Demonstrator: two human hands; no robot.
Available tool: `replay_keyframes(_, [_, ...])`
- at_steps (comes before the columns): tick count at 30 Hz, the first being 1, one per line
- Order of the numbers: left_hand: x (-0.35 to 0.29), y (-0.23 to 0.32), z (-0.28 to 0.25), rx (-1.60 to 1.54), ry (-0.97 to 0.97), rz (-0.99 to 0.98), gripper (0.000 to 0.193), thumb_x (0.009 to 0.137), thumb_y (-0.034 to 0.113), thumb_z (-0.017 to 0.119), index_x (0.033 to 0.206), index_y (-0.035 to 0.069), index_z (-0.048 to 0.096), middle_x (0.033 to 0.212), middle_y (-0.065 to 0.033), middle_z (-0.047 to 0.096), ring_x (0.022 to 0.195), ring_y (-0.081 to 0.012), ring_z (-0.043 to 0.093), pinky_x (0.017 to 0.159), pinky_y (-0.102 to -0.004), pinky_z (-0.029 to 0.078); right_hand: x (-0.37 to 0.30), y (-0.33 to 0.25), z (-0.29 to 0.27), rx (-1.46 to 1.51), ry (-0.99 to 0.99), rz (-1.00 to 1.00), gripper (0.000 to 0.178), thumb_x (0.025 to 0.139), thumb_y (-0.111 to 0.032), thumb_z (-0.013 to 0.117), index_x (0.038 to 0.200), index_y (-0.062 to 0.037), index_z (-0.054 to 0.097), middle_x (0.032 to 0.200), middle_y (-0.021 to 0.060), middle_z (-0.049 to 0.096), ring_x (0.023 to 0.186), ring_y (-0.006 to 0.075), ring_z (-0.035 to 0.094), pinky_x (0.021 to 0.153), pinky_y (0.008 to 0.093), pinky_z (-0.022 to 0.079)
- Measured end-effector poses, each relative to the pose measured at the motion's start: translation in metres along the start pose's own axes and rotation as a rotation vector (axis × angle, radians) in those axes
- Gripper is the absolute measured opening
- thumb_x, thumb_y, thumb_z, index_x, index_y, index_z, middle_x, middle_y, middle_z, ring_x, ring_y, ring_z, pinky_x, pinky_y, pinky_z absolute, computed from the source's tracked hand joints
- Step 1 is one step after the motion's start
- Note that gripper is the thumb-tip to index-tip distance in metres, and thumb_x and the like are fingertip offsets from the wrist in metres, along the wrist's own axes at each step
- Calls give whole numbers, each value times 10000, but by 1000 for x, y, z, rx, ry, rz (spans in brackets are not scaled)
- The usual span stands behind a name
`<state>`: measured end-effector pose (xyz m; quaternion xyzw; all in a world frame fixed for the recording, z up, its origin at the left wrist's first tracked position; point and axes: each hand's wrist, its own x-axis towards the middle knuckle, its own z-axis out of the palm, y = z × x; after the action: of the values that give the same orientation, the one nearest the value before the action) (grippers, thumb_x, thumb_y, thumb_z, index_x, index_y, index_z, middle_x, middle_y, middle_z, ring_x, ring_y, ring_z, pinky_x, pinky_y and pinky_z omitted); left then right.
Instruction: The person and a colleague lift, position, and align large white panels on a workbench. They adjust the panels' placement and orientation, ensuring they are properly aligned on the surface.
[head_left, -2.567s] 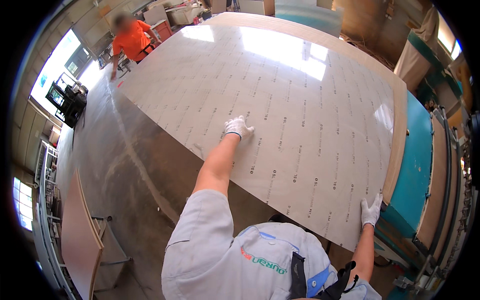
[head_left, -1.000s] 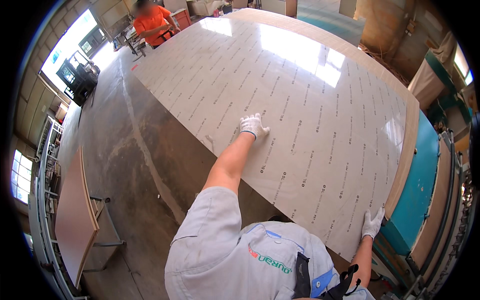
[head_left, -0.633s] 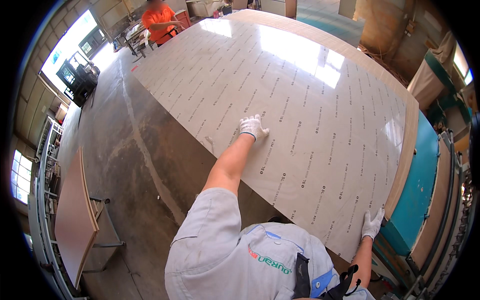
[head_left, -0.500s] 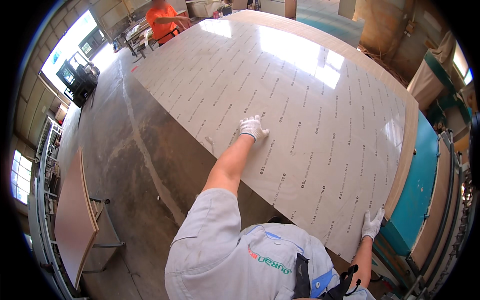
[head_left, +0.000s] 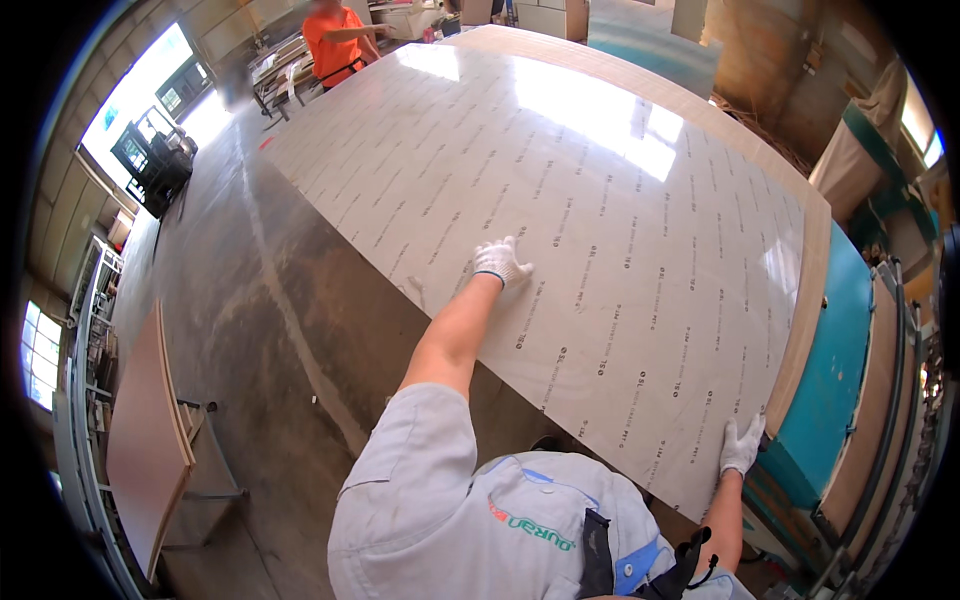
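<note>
A large glossy pale grey sheet (head_left: 600, 270) with rows of small printed marks lies flat over a light wood-coloured board (head_left: 817, 240), whose edge shows along the far and right sides. My left hand (head_left: 502, 262), in a white knit glove, rests on the sheet's surface with its fingers spread and nothing held. At the near right corner, my right hand (head_left: 742, 445), gloved the same way, lies along the sheet's edge. Its fingers are stretched out and the thumb stands apart.
A person in an orange shirt (head_left: 335, 45) stands at the far left end. Beyond, on the concrete floor (head_left: 300, 330), is a forklift (head_left: 155, 160). A leaning brown panel (head_left: 150, 440) is at left; a teal machine bed (head_left: 825, 370) borders the right.
The whole view has shifted slightly. Both my hands keep nearly the same places on the sheet. The person in orange has moved an arm a little.
</note>
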<state>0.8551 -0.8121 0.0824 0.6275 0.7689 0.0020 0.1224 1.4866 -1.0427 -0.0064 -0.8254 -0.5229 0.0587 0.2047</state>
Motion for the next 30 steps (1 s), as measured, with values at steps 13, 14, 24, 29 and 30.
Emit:
replay_keyframes(13, [-131,-117,50,-410,456,-147,877,838,449,732,1520,8,400,1265,-217,698,1167,-390,665,1033,-477,506,5,6,8,-45,18,-22,799,979,-495,617,1545,26,403,1653,244,320,1524,368,325,1235,411,294])
replay_keyframes(14, [-146,-125,43,-434,444,-163,867,841,441,731,1514,1,407,1268,-216,698,1167,-391,663,1033,-478,505,5,13,8,-65,25,-24,798,981,-501,611,1545,24,404,1652,243,322,1522,369,328,1233,409,298])
replay_keyframes(24, [-226,-302,63,-710,586,-465,868,909,437,711,1550,-42,374,1512,-261,520,1409,-371,505,1174,-420,398,3,-116,24,-411,96,17,881,956,-601,580,1574,-10,370,1639,248,348,1522,386,317,1250,525,211])
replay_keyframes(29, [-211,-399,29,-917,805,-515,881,952,483,683,1549,-76,356,1602,-252,407,1485,-371,400,1224,-394,315,-46,-434,53,-194,137,-671,868,913,-501,672,1574,-20,377,1644,229,341,1540,391,277,1273,531,150])
replay_keyframes(30, [-196,-424,12,-996,900,-483,877,958,488,675,1545,-82,359,1601,-249,410,1487,-370,395,1227,-392,307,-66,-511,43,-132,170,-814,863,906,-476,690,1572,-23,382,1647,221,337,1545,390,268,1279,529,139])
